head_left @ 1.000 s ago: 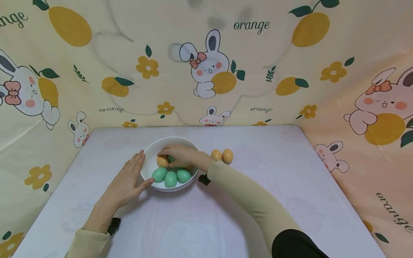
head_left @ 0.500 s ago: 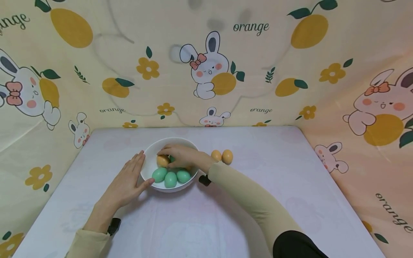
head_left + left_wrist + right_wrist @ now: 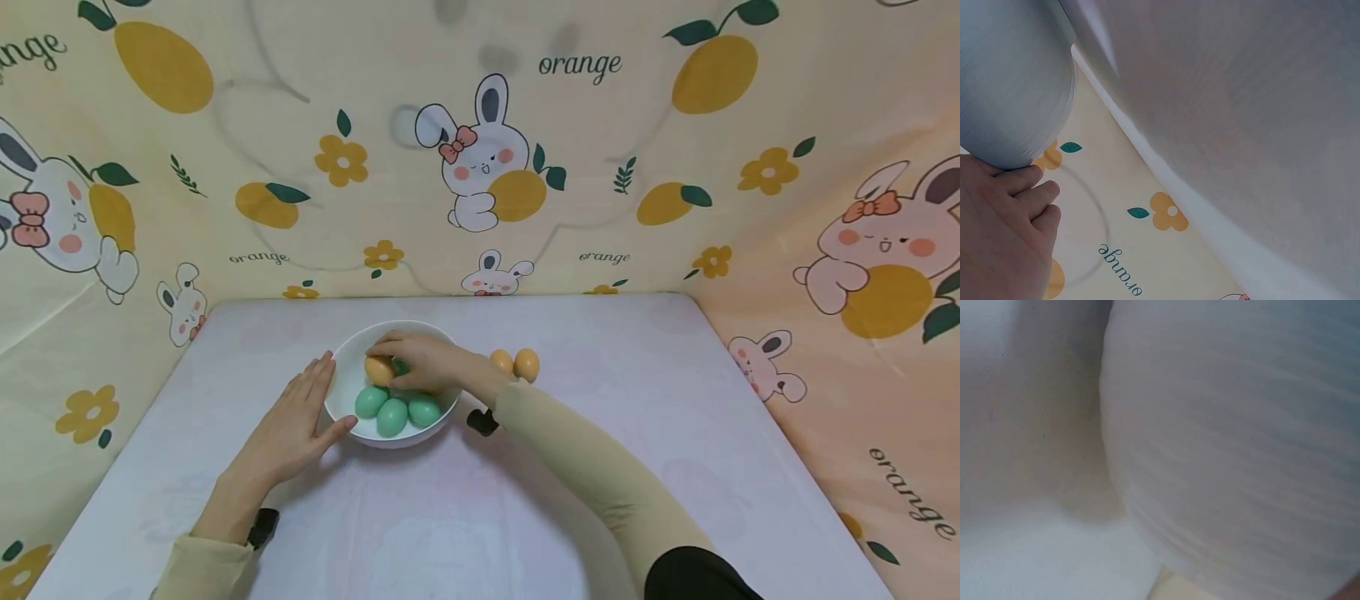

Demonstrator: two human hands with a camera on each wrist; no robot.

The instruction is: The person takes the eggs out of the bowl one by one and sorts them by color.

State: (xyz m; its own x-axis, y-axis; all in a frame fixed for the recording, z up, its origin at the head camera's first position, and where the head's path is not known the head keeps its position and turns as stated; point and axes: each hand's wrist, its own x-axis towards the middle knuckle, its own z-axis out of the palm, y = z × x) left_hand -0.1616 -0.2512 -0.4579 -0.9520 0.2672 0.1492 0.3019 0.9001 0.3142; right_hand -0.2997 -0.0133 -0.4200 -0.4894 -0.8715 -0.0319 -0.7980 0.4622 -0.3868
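A white bowl (image 3: pixel 341 387) stands toward the back of the white table. Several green eggs (image 3: pixel 392 417) lie in its near half, and another shows partly behind the fingers. My right hand (image 3: pixel 423 362) reaches over the bowl's right rim and pinches a yellow-orange egg (image 3: pixel 379 371) between fingers and thumb. My left hand (image 3: pixel 292 425) rests along the bowl's left side, fingers straight and thumb at the near rim. The left wrist view shows that hand (image 3: pixel 1004 231) against the outer wall of the bowl (image 3: pixel 1016 81). Only the bowl's outside (image 3: pixel 1229 450) fills the right wrist view.
Two yellow-orange eggs (image 3: pixel 527 365) sit side by side on the table (image 3: pixel 600 358), right of the bowl and just behind the right forearm. A patterned cloth (image 3: pixel 450 250) with rabbits and oranges hangs around the back and sides.
The right hand and the egg in its fingers have shifted very slightly up within the bowl, and the green eggs have moved a little. The left hand stays in place.
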